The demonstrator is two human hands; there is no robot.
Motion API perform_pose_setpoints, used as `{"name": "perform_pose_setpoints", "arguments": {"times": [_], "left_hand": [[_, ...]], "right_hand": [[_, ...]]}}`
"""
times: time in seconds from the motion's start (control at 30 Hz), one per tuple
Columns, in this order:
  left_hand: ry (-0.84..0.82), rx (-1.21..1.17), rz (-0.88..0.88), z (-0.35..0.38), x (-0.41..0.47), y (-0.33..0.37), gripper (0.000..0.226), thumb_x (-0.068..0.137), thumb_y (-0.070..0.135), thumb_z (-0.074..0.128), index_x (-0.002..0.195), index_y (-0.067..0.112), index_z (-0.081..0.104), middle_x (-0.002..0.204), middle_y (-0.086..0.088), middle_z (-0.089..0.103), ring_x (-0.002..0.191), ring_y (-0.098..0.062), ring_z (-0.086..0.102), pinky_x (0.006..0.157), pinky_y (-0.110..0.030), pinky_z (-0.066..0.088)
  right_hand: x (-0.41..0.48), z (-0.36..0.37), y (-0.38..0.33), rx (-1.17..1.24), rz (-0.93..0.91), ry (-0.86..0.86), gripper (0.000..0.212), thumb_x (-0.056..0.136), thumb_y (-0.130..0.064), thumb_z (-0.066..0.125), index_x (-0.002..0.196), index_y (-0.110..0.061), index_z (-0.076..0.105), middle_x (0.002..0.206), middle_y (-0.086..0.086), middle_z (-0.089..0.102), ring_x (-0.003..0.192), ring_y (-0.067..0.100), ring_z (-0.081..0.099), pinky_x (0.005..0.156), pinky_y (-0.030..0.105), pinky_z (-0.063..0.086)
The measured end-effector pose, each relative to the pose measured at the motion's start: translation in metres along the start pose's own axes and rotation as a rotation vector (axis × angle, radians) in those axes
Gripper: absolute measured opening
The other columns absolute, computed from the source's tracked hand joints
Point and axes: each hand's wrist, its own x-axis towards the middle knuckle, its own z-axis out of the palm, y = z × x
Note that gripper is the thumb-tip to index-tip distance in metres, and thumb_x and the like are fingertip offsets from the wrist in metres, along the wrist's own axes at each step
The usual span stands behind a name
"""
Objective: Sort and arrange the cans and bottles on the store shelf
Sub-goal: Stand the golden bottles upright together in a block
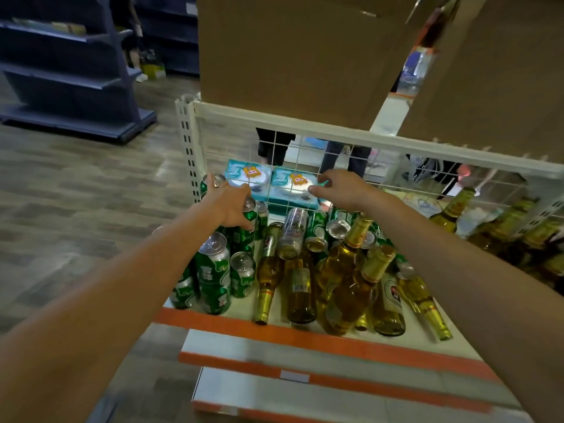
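Soft indoor light from overhead leaves the shelf (335,346) bright, the left background dimmer. Can tops (212,242) glint. Motion blur smears the floor (76,184) and frame edges; wide-angle distortion bows the shelf rails.

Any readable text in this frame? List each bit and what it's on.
"雪花": white characters on the tall green can, blurred, so a likely reading only.
Teal packs: print too blurred to read.
Bottle labels: too blurred to read.
Silver can: print unreadable.

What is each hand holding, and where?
The left hand grips a green can around its upper part. The right hand, by the teal packs, seems to hold nothing.
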Motion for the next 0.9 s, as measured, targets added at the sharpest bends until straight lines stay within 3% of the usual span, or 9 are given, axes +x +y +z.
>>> {"name": "perform_pose_setpoints", "arguments": {"times": [0.1,0.27,0.4,0.5,0.63,0.77,0.9], "left_hand": [[-0.002,-0.025,-0.01,0.001,0.002,-0.001,0.087,0.071,0.065,0.073,0.139,0.022,0.039,0.144,-0.005,0.052,0.139,-0.029,0.038,0.116,-0.065,-0.001],[-0.158,0.019,-0.052,-0.007,0.011,0.005,0.098,0.069,0.072,0.07,0.145,0.022,0.032,0.149,-0.006,0.046,0.139,-0.033,0.038,0.115,-0.065,0.002],[-0.009,0.005,-0.008,-0.02,0.021,0.026,0.079,0.082,0.076,0.051,0.143,0.026,0.042,0.147,-0.008,0.047,0.139,-0.033,0.036,0.117,-0.06,0.004],[0.149,-0.127,0.07,-0.027,0.036,0.051,0.058,0.091,0.062,0.051,0.135,0.025,0.053,0.138,-0.009,0.056,0.131,-0.03,0.046,0.117,-0.049,0.021],[0.163,-0.329,0.146,-0.023,0.058,0.09,0.045,0.093,0.052,0.057,0.125,0.021,0.06,0.13,-0.007,0.061,0.119,-0.027,0.055,0.101,-0.043,0.044],[0.06,-0.436,0.195,-0.016,0.08,0.133,0.033,0.093,0.038,0.063,0.119,0.016,0.065,0.119,-0.006,0.066,0.109,-0.023,0.06,0.093,-0.038,0.049],[-0.005,-0.491,0.247,-0.014,0.106,0.167,0.025,0.092,0.033,0.067,0.111,0.018,0.069,0.11,-0.004,0.067,0.1,-0.018,0.061,0.089,-0.035,0.05]], "right_hand": [[-0.01,-0.013,0.009,0.007,0.03,0.08,0.054,0.097,-0.049,0.053,0.134,-0.01,0.054,0.136,0.01,0.057,0.116,0.028,0.058,0.091,0.031,0.043],[-0.026,-0.037,0.036,0.076,0.14,0.218,0.044,0.098,-0.046,0.053,0.122,-0.011,0.062,0.119,0.006,0.064,0.104,0.026,0.058,0.081,0.032,0.042],[-0.034,-0.046,0.061,0.134,0.235,0.307,0.043,0.098,-0.042,0.054,0.112,-0.003,0.067,0.112,0.013,0.067,0.101,0.031,0.06,0.086,0.038,0.047],[-0.031,-0.047,0.085,0.137,0.338,0.228,0.045,0.097,-0.042,0.055,0.11,0.0,0.068,0.104,0.017,0.069,0.097,0.033,0.064,0.086,0.041,0.051],[-0.015,-0.033,0.121,0.168,0.421,0.074,0.048,0.095,-0.042,0.059,0.101,0.005,0.065,0.095,0.021,0.069,0.087,0.035,0.07,0.072,0.039,0.057],[-0.001,-0.008,0.16,0.123,0.47,-0.041,0.05,0.089,-0.051,0.063,0.097,-0.002,0.06,0.092,0.016,0.062,0.073,0.026,0.06,0.065,0.031,0.048],[-0.008,0.001,0.204,-0.001,0.516,-0.082,0.047,0.091,-0.045,0.063,0.118,-0.006,0.059,0.115,0.012,0.063,0.087,0.022,0.055,0.07,0.029,0.042]]}}
